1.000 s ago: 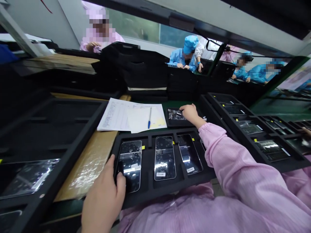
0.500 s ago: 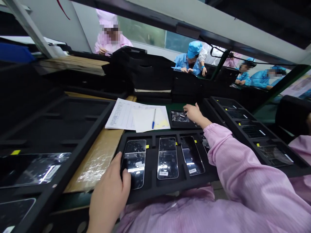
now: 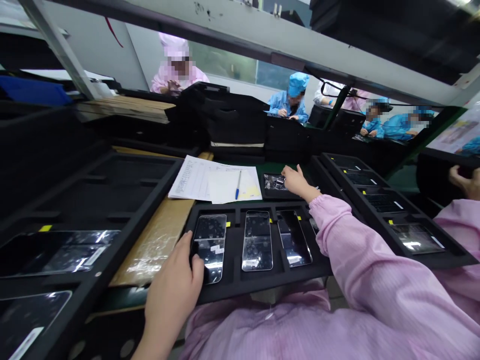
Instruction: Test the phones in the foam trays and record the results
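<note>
My left hand (image 3: 174,285) rests at the left end of a black foam tray (image 3: 232,285), thumb and forefinger spread, beside a phone screen (image 3: 210,250). Another phone screen (image 3: 257,240) lies in the middle slot, and a darker phone screen (image 3: 293,237) to its right; a further one is partly behind my sleeve. Behind this tray, my right hand (image 3: 298,182) reaches into a small black tray (image 3: 272,192). Its fingertips are closed at shiny clear-wrapped pieces (image 3: 273,181); what exactly they pinch is too small to make out.
Papers (image 3: 195,175) with a blue pen (image 3: 238,185) lie behind the tray. Black trays with screens stand left (image 3: 131,200) and right (image 3: 408,220). A wrapped cardboard piece (image 3: 153,240) lies left. Co-workers sit beyond; another person's hand (image 3: 465,182) is far right.
The view has shifted slightly. My right hand stays at the small tray, its fingers drawn closer together at the shiny pieces. My left hand keeps its place at the tray's edge.
</note>
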Action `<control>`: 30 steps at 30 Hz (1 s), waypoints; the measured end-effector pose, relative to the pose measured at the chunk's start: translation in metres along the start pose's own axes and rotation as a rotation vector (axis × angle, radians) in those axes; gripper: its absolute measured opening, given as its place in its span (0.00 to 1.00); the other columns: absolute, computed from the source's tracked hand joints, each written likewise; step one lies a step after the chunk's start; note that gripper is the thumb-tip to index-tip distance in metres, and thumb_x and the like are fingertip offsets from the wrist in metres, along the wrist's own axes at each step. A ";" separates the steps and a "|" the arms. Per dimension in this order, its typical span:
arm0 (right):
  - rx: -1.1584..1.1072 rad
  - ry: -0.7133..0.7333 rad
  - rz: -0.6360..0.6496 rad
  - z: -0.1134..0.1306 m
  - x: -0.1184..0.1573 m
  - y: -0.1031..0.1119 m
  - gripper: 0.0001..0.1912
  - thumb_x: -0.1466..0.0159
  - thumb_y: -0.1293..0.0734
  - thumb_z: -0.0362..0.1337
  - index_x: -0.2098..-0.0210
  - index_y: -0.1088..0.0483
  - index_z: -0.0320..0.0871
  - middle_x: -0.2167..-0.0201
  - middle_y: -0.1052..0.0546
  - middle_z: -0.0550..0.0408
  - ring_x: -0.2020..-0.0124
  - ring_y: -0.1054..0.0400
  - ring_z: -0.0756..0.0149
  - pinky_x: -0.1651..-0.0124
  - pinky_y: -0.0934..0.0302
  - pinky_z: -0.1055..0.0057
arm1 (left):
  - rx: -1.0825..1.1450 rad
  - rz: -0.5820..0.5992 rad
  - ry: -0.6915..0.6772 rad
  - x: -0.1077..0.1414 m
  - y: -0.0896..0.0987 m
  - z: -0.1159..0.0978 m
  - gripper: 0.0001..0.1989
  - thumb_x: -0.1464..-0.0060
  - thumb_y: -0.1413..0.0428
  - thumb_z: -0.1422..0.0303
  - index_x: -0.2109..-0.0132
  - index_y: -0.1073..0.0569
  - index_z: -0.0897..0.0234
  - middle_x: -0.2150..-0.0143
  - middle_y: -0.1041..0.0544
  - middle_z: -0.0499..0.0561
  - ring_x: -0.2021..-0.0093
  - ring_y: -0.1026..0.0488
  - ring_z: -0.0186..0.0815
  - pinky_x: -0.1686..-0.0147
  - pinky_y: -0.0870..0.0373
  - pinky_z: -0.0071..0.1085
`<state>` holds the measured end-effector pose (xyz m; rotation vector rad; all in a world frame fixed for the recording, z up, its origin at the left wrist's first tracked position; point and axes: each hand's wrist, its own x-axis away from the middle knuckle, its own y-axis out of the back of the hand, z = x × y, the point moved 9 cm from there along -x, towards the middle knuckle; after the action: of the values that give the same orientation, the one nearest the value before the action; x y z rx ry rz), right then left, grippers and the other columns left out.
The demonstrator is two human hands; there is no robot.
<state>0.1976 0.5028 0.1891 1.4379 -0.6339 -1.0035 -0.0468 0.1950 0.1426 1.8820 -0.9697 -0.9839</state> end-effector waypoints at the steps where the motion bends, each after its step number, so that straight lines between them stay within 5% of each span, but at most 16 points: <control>1: 0.001 -0.006 0.008 0.000 0.000 0.000 0.20 0.40 0.44 0.19 0.50 0.34 0.33 0.45 0.26 0.38 0.36 0.39 0.56 0.29 0.71 0.47 | 0.005 -0.001 0.002 0.000 0.000 0.000 0.31 0.36 0.65 0.61 0.36 0.35 0.78 0.37 0.30 0.66 0.37 0.30 0.48 0.40 0.31 0.42; 8: -0.022 -0.057 0.049 0.002 0.003 0.006 0.13 0.31 0.35 0.35 0.48 0.31 0.38 0.47 0.26 0.47 0.39 0.36 0.53 0.31 0.58 0.43 | 0.058 -0.001 0.007 -0.001 -0.002 0.001 0.33 0.37 0.65 0.61 0.35 0.35 0.80 0.35 0.32 0.67 0.36 0.32 0.53 0.40 0.32 0.49; 12: -0.075 -0.055 0.072 0.012 0.015 0.038 0.18 0.36 0.36 0.24 0.46 0.32 0.36 0.45 0.26 0.42 0.39 0.35 0.51 0.31 0.55 0.41 | 0.150 -0.002 0.012 -0.001 -0.003 0.006 0.33 0.38 0.64 0.60 0.36 0.35 0.79 0.36 0.31 0.67 0.36 0.33 0.53 0.38 0.34 0.50; 15: -0.121 -0.019 0.016 0.025 0.055 0.082 0.26 0.37 0.40 0.22 0.40 0.38 0.34 0.37 0.32 0.38 0.34 0.41 0.51 0.30 0.56 0.43 | 0.316 0.018 0.045 -0.002 -0.005 0.020 0.33 0.39 0.60 0.57 0.36 0.34 0.75 0.34 0.32 0.64 0.34 0.36 0.51 0.34 0.39 0.50; 17: -0.173 0.064 -0.042 0.034 0.101 0.105 0.26 0.33 0.41 0.28 0.36 0.42 0.39 0.35 0.33 0.44 0.33 0.41 0.58 0.29 0.54 0.50 | 0.483 0.065 0.074 -0.001 -0.010 0.031 0.33 0.40 0.56 0.54 0.35 0.34 0.70 0.32 0.34 0.59 0.31 0.39 0.48 0.32 0.44 0.48; 19: -0.278 0.155 -0.230 0.032 0.154 0.122 0.21 0.30 0.41 0.36 0.38 0.38 0.43 0.40 0.28 0.48 0.38 0.35 0.58 0.33 0.45 0.53 | 0.673 0.123 0.100 0.000 -0.016 0.038 0.34 0.42 0.52 0.52 0.34 0.34 0.65 0.31 0.36 0.55 0.30 0.42 0.45 0.29 0.49 0.45; 24: -0.294 -0.120 -0.498 -0.042 0.254 0.070 0.22 0.31 0.39 0.50 0.48 0.28 0.40 0.50 0.22 0.40 0.46 0.28 0.47 0.42 0.34 0.49 | 1.186 0.063 0.249 0.005 -0.025 0.049 0.28 0.48 0.43 0.54 0.42 0.25 0.61 0.34 0.32 0.52 0.29 0.42 0.45 0.28 0.53 0.43; 27: -0.303 -0.266 -0.501 -0.077 0.277 0.028 0.31 0.32 0.41 0.56 0.47 0.28 0.35 0.44 0.26 0.33 0.41 0.33 0.42 0.40 0.37 0.44 | 1.494 0.001 0.401 0.007 -0.028 0.049 0.22 0.50 0.43 0.59 0.49 0.21 0.63 0.39 0.26 0.54 0.33 0.37 0.46 0.30 0.48 0.44; 30: -0.314 -0.309 -0.428 -0.085 0.279 0.010 0.37 0.32 0.44 0.60 0.41 0.33 0.33 0.38 0.32 0.32 0.34 0.41 0.42 0.35 0.44 0.45 | 1.617 -0.091 0.599 0.007 -0.022 0.056 0.17 0.49 0.47 0.65 0.56 0.20 0.67 0.46 0.21 0.55 0.37 0.31 0.42 0.32 0.43 0.37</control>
<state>0.4058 0.3062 0.1333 1.1692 -0.3668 -1.6082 -0.0870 0.1818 0.0996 3.1480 -1.4000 0.7157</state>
